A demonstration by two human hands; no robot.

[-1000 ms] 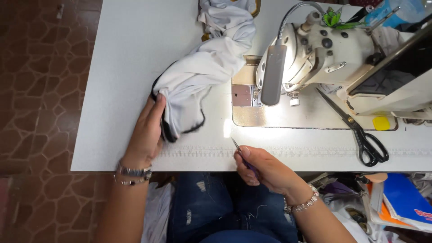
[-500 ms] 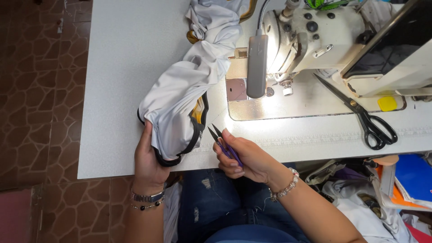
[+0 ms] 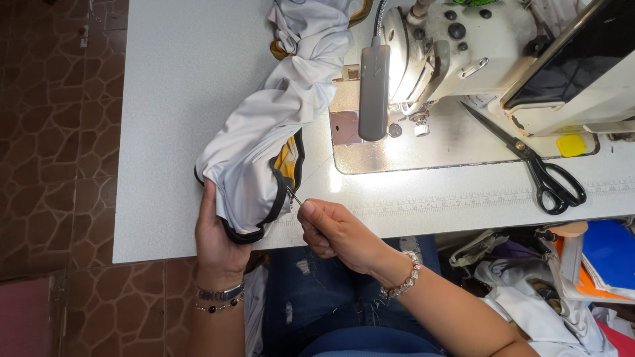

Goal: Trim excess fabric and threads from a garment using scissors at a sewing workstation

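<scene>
You have one white garment (image 3: 278, 125) with black edging and a yellow lining on the white table (image 3: 178, 86), and both of your hands are on the end of it nearest you. Its long axis runs on a slant, from the bunched folds at the far edge beside the sewing machine (image 3: 463, 53) down and leftward to the rounded, black-trimmed end at the table's near edge, which points toward your left hand (image 3: 215, 235). That left hand cups the rounded end from below and behind, fingers wrapped up around the fabric in a firm grasp; two bracelets (image 3: 219, 299) sit on its wrist. Your right hand (image 3: 334, 231) is clenched around one small thread snip (image 3: 294, 196), whose thin metal tip pokes out up and to the left, touching the black trim right at the yellow lining. One beaded bracelet (image 3: 403, 281) circles that wrist. There is one sewing machine, with one grey lamp (image 3: 374, 92) lit over its bright metal plate. One pair of black-handled scissors (image 3: 532, 162) lies well to the right, blades pointing up-left toward the machine, and one yellow square (image 3: 571, 145) lies just beside them.
</scene>
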